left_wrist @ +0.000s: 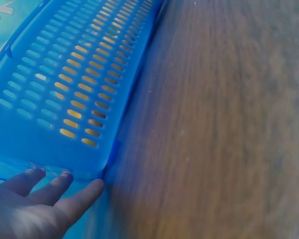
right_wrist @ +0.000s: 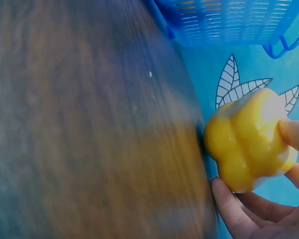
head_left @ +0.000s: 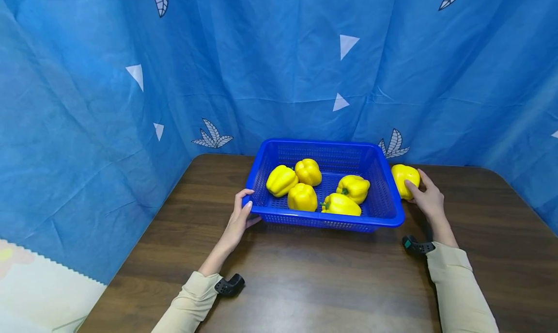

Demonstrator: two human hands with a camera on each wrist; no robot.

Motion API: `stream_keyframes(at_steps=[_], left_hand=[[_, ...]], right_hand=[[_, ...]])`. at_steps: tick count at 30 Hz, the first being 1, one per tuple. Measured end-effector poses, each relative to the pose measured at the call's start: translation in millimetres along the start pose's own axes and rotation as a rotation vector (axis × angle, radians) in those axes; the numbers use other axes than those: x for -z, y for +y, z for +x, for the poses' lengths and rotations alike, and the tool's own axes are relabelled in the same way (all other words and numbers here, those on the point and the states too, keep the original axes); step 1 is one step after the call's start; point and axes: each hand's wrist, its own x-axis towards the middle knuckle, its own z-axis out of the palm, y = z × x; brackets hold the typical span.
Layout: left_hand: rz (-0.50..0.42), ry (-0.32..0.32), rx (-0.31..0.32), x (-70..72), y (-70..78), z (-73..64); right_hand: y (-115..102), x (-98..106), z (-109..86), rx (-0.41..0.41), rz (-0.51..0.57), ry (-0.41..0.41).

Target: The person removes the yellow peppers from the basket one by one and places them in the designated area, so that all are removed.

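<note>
A blue plastic basket (head_left: pixel 324 219) with slotted walls stands on the wooden table, holding several yellow bell peppers (head_left: pixel 302 197). My left hand (head_left: pixel 237 219) grips its front left corner, with the thumb and a finger at the rim and other fingers below against the wall. In the left wrist view those fingers (left_wrist: pixel 82 199) lie at the basket's lower corner. Just right of the basket, my right hand (head_left: pixel 429 197) holds another yellow bell pepper (right_wrist: pixel 251 142) between thumb and fingers. That pepper is close over the table, outside the basket's right wall.
The dark wooden table (head_left: pixel 314 279) extends in front of the basket and to both sides. A blue curtain (head_left: pixel 270 56) with leaf and triangle prints hangs close behind the table's back edge. A pale cloth (head_left: pixel 39 284) shows at the lower left.
</note>
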Motion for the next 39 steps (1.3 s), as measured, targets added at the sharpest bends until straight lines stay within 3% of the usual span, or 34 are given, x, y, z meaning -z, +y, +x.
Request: stream_keyframes(at_steps=[8, 39], left_hand=[[0.028, -0.003, -0.008, 0.4, -2.0, -1.5], [0.043, 0.004, -0.026, 0.0, -3.3, -1.1]], right_hand=[[0.1, 0.7, -0.5, -0.03, -0.024, -0.002], [-3.4, 3.3, -1.0, 0.031, -0.054, 0.076]])
